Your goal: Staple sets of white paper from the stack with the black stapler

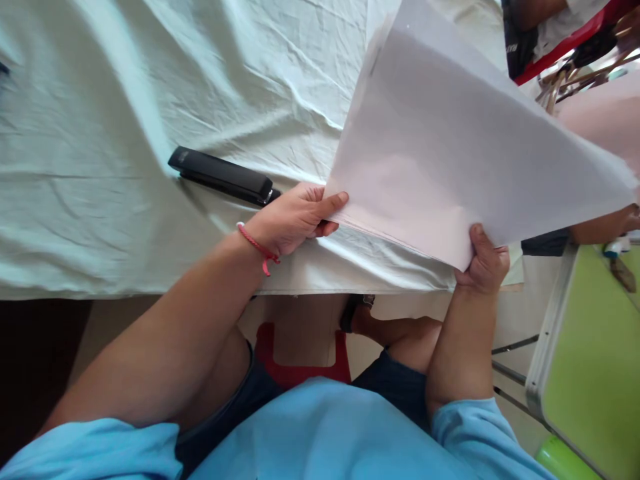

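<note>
A stack of white paper sheets (425,133) is held up, tilted, over the cloth-covered table, with a staple visible near its upper left edge. My left hand (303,212) is closed on the stack's lower left corner, thumb on top. On the lower right edge, my right hand (485,261) pinches the sheets, its thumb over the top face and the other fingers behind. A black stapler (223,175) lies on the cloth just left of my left hand, apart from the papers.
A pale wrinkled cloth (115,220) covers the table up to its front edge. At the right stands a green-topped folding table (595,353). Other people are partly visible at the upper right. Under the front edge is a red stool (305,373).
</note>
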The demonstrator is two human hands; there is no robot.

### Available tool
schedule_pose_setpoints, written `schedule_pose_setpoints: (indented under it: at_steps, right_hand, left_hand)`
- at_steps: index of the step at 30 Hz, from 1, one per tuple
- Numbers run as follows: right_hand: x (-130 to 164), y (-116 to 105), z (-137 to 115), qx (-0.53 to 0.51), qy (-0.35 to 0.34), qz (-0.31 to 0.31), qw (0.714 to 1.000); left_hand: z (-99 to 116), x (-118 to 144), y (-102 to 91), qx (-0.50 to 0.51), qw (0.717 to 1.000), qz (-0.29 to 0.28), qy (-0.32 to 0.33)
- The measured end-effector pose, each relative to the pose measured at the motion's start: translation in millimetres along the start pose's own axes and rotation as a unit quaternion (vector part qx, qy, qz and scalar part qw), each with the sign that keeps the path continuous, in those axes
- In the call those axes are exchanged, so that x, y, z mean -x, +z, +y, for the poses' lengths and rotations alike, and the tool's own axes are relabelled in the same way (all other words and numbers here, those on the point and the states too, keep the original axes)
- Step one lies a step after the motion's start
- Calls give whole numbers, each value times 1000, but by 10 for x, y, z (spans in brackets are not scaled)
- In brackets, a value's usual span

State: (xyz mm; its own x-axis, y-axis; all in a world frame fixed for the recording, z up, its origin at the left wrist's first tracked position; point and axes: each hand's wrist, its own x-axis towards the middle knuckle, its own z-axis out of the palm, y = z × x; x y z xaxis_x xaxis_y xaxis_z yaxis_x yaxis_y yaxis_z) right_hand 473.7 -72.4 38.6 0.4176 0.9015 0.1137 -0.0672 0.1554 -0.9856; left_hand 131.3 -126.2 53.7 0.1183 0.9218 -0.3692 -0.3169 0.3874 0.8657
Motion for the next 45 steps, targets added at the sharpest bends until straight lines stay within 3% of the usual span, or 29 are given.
schedule_pose_setpoints:
  at_steps: [6, 13, 22, 31, 38, 45]
  right_hand:
    - [-28, -15, 21, -1, 26, -16, 1000]
    - [-60, -40, 48, 7, 50, -5, 999]
    - [-86, -35, 55, 1, 15, 24, 1000]
    - [-161, -106, 111, 15, 97, 8, 995]
    - [-160, -91, 93, -1, 106, 0, 994]
    - [-207, -129, 141, 14, 104, 25, 994]
  left_hand:
    - [19, 49, -43, -47, 997, -56, 32]
    - [56, 70, -60, -88, 992, -81, 48]
    - [124, 102, -19, -35, 995, -48, 76]
    - [46, 57, -57, 0, 987, -88, 132]
    - [89, 90, 3, 36, 991, -33, 125]
    - [146, 134, -1, 61, 994, -16, 86]
